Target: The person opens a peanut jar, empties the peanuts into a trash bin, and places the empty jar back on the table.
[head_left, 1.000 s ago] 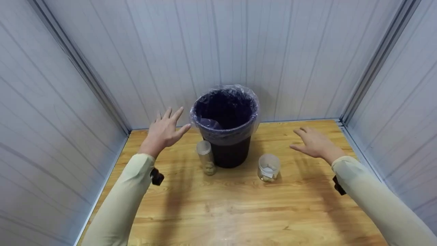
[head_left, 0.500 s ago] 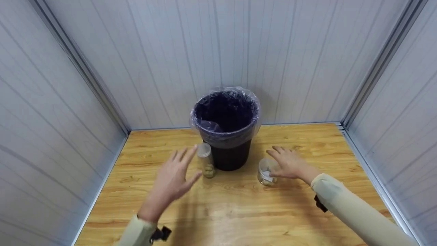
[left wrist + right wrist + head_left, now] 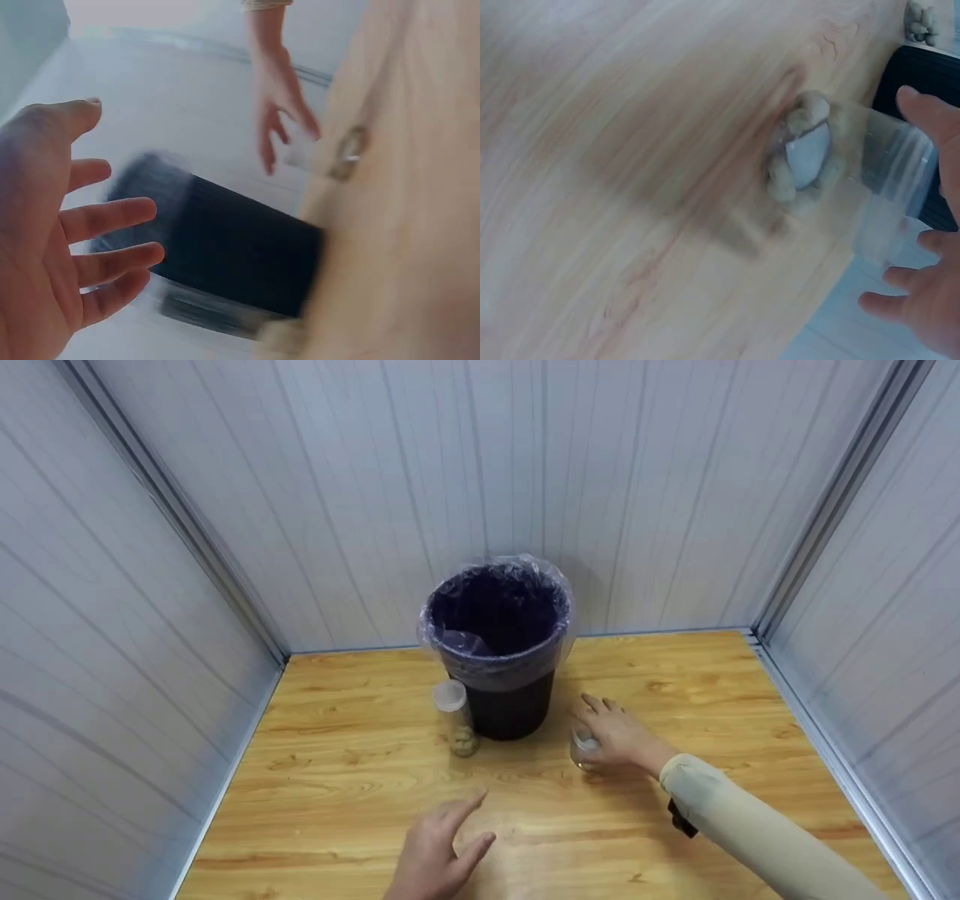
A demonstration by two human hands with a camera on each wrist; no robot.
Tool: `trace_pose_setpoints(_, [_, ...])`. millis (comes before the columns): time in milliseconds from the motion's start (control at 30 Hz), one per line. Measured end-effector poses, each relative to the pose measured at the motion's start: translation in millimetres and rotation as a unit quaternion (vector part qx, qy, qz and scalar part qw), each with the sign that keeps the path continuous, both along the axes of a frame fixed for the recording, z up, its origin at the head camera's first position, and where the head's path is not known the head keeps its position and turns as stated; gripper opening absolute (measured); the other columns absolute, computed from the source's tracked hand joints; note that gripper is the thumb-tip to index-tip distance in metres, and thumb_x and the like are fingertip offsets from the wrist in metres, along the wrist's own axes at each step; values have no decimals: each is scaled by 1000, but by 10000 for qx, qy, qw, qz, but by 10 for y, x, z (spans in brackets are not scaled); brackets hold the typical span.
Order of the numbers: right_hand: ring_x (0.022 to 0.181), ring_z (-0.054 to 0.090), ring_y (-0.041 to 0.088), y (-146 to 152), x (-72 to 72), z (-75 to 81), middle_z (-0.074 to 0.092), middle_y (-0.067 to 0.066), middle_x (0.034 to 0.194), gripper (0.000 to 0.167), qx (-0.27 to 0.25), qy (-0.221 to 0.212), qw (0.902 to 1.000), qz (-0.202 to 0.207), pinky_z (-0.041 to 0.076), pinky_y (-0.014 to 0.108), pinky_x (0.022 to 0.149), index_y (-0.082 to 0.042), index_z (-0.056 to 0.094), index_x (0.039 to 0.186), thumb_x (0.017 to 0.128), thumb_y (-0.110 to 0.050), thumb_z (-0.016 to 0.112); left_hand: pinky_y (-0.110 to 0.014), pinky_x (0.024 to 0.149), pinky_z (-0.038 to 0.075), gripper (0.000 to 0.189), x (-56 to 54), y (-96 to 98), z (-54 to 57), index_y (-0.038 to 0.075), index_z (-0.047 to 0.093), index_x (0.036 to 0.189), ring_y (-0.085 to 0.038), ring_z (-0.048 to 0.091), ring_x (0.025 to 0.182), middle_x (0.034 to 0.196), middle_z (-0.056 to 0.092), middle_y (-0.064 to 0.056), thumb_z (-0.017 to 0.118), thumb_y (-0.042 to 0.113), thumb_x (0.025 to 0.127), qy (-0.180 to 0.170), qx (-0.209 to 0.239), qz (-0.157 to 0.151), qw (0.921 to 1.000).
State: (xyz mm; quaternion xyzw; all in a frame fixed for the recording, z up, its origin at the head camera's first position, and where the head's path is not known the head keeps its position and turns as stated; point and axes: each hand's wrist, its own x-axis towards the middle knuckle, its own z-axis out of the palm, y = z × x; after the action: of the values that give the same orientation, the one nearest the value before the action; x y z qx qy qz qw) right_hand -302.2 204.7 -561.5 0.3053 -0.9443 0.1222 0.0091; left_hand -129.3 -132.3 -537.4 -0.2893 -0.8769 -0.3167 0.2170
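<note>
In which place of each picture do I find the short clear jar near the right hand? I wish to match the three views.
Head: the short clear jar is right of centre, partly covered by the right hand.
Left wrist: the jar is right of centre, slightly above mid-height, blurred.
Right wrist: the jar is right of centre, near mid-height.
Shared landmark: the black bin, visible in all three.

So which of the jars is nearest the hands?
The short jar, right of the bin: the right hand is at its rim. The tall jar on the left has no hand at it.
</note>
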Motion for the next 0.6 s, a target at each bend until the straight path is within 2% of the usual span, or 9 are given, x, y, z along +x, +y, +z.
trace_pose_setpoints(67, [115,44,58,-26,-16,-46,40,33,140,78,-13,64,10000,73,39,68,93,-5,44,143,79,-38,77,-40,76,56,45,15,32,-175,11,60,131,-18,65,95,107,69,-1,68,30,92,-174,219,-37,9996])
trace_pose_setpoints(167, [118,45,54,-31,-11,-83,44,33,136,78,-25,76,9999,83,38,65,97,-3,46,141,78,-37,78,-41,75,56,39,51,97,-342,14,62,129,-17,65,94,104,69,2,67,30,93,-613,407,-20,9973])
trace_pose_setpoints(300, [119,46,50,-21,4,-63,45,32,135,84,19,69,9998,-175,40,63,95,-2,44,142,77,-43,78,-41,77,56,36,53,173,-426,16,63,128,-16,64,97,107,68,5,61,34,97,-1099,582,-59,9922])
trace_pose_setpoints(367, [114,50,50,-25,10,-50,46,32,133,86,44,64,9993,-371,44,62,91,-1,43,142,77,-47,77,-40,78,55,38,25,197,-443,16,62,129,-17,64,99,110,67,6,58,37,98,-1353,669,-101,9885])
trace_pose_setpoints(467, [105,54,48,-34,20,-35,49,32,128,86,113,26,9987,-496,48,60,84,1,44,140,78,-49,75,-41,77,55,41,-49,223,-451,15,60,131,-21,63,102,114,66,3,57,39,98,-1862,915,-195,9780])
trace_pose_setpoints(600, [98,56,46,-40,11,-21,51,30,124,84,180,-91,9985,-517,52,57,76,2,46,139,78,-46,76,-44,78,54,41,-235,284,-485,13,60,131,-28,61,106,117,65,-2,57,37,99,-2578,1437,-379,9547])
